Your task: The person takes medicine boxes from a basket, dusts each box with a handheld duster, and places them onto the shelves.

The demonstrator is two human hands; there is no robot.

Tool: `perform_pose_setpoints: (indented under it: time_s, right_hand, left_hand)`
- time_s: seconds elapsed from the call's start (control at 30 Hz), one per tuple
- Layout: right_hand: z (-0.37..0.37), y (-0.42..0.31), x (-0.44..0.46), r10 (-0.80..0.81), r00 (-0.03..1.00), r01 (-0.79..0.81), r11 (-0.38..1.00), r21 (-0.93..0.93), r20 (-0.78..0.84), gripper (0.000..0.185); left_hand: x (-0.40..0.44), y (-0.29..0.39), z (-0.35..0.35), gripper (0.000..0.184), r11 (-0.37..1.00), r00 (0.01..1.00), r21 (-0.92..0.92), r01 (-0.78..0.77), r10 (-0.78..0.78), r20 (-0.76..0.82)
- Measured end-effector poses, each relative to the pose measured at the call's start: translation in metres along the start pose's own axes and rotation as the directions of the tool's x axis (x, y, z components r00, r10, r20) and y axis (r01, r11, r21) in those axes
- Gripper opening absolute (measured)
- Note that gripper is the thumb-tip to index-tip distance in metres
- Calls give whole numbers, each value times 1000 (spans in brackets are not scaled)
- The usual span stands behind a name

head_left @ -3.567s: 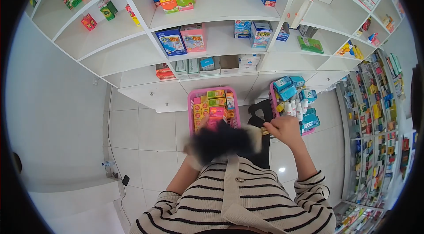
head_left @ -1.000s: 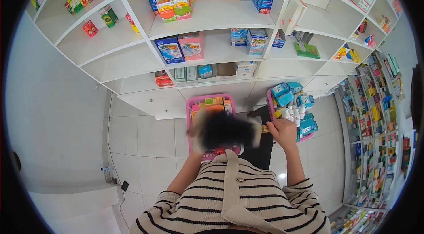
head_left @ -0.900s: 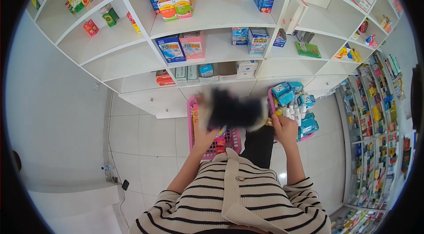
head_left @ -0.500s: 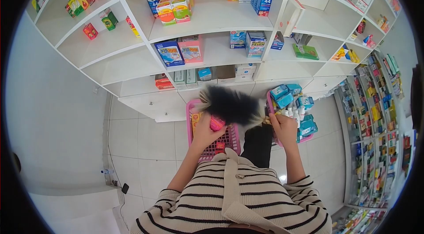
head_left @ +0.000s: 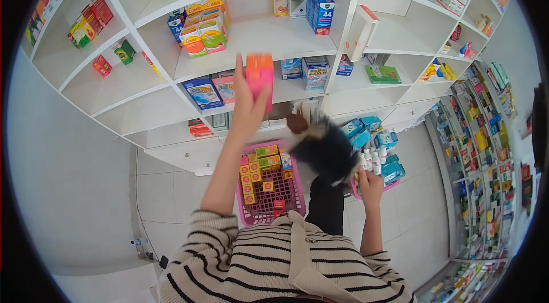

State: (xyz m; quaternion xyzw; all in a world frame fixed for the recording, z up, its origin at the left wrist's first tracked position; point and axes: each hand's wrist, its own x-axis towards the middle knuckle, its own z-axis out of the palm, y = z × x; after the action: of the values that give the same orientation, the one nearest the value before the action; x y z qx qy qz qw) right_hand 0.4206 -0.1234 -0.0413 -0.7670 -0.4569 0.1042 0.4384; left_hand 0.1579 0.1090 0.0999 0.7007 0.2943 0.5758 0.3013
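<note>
My left hand (head_left: 250,103) is raised in front of the middle shelves, its fingers closed round a pink and orange box (head_left: 260,77) that is blurred by motion. Lower down, my right hand (head_left: 370,186) grips the handle of a feather duster (head_left: 326,151). The duster's dark, pale-tipped feathers point up and to the left, above the gap between two pink baskets. Small yellow boxes (head_left: 247,180) and a red box (head_left: 279,206) lie in the left pink basket (head_left: 273,222). White bottles (head_left: 372,160) and blue boxes (head_left: 392,170) fill the right pink basket (head_left: 394,185).
White shelving (head_left: 286,40) spans the front, holding Combi boxes (head_left: 205,34), blue 44 boxes (head_left: 320,12) and cooling-patch packs (head_left: 203,92). A white cabinet (head_left: 191,154) sits beneath. A crowded display rack (head_left: 477,171) stands at the right. A cable (head_left: 137,188) runs along the left wall.
My left hand has lifted the pink box up from the left basket to shelf height. The duster has swung downward, and my right hand has moved slightly lower.
</note>
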Motion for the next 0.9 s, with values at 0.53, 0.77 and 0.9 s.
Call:
perform_pose_setpoints:
  time_s: [0.53,0.77,0.9]
  right_hand:
    - [-7,41,-47,436,897,-432,900,54,-79,46]
    - [14,50,-34,459,888,-455,887,86,-38,46]
    - [22,50,-29,448,894,-447,893,49,-17,45]
  left_hand:
    - [231,-186,86,89,682,911,629,374,-142,-388]
    - [235,-207,84,79,658,937,678,327,-132,-324]
    - [246,-217,82,72,630,953,724,280,-93,-288]
